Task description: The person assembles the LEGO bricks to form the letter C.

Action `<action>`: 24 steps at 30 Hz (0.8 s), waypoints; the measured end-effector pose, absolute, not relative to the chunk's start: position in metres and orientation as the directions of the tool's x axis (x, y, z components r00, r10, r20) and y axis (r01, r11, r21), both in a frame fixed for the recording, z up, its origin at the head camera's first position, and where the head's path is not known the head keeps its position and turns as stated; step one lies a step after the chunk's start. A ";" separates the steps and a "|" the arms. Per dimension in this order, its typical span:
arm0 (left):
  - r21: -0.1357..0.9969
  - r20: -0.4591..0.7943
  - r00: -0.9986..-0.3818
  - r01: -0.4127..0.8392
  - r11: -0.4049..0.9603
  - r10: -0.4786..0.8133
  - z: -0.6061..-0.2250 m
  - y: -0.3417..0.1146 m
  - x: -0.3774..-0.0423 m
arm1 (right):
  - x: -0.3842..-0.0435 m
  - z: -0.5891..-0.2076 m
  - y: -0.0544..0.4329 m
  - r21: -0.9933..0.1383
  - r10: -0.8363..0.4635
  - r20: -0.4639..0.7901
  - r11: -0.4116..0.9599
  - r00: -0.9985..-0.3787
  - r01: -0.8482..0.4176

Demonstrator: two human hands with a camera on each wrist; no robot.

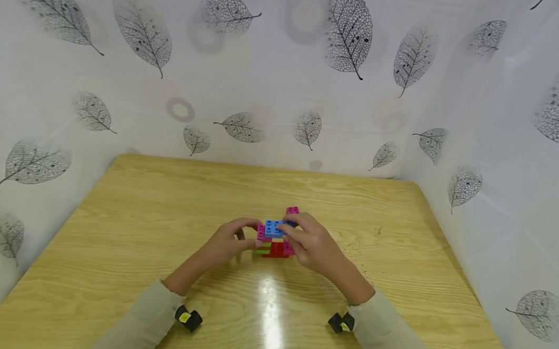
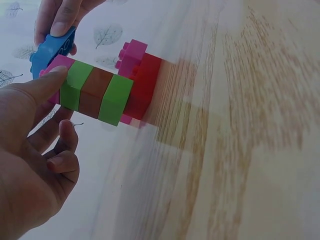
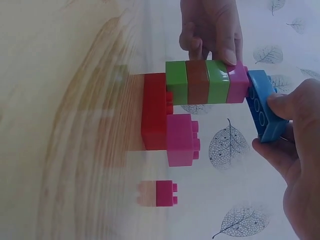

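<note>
My left hand [image 1: 226, 243] pinches the pink brick [image 3: 238, 89] at the top of a small tower. Beneath that brick come a green brick [image 3: 218, 85], a brown brick [image 3: 197, 82] and another green brick [image 3: 176, 82]. The tower rises from one end of a long red brick [image 3: 154, 112] on the table, with a second pink brick [image 3: 180, 142] on the red one's other end. Between thumb and fingers, my right hand [image 1: 316, 245] holds a blue brick [image 3: 265, 107]. It sits tilted at the tower's top, hollow underside partly showing and one end right at the pink studs.
A separate pink brick [image 3: 164, 193] lies on the wooden table [image 1: 202, 191], just beyond the build. White sheeting [image 1: 274, 90] printed with leaves encloses the table at the back and sides.
</note>
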State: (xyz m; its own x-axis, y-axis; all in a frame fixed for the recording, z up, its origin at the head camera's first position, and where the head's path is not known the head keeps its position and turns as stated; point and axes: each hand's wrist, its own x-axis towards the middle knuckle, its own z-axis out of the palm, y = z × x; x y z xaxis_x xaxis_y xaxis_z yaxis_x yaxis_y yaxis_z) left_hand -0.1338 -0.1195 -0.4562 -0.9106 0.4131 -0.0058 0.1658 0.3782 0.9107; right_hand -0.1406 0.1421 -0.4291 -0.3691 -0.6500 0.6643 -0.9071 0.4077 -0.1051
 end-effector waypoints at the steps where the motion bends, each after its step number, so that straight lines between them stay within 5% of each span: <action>1: 0.911 -0.005 -0.911 0.167 0.378 0.413 -0.456 -0.119 -0.134 | -0.141 -0.430 0.142 -0.106 -0.648 0.667 0.405 -0.367 -0.908; 24: 0.914 -0.011 -0.911 0.158 0.374 0.412 -0.456 -0.119 -0.133 | -0.143 -0.432 0.142 -0.152 -0.640 0.671 0.374 -0.374 -0.915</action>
State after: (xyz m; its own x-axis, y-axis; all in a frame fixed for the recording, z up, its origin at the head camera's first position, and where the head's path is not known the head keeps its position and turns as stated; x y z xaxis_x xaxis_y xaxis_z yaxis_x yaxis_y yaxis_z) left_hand -0.1326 -0.1191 -0.4563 -0.9112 0.4119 -0.0109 0.1581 0.3741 0.9138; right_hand -0.1430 0.1422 -0.4319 -0.3737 -0.6404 0.6710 -0.9147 0.3744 -0.1521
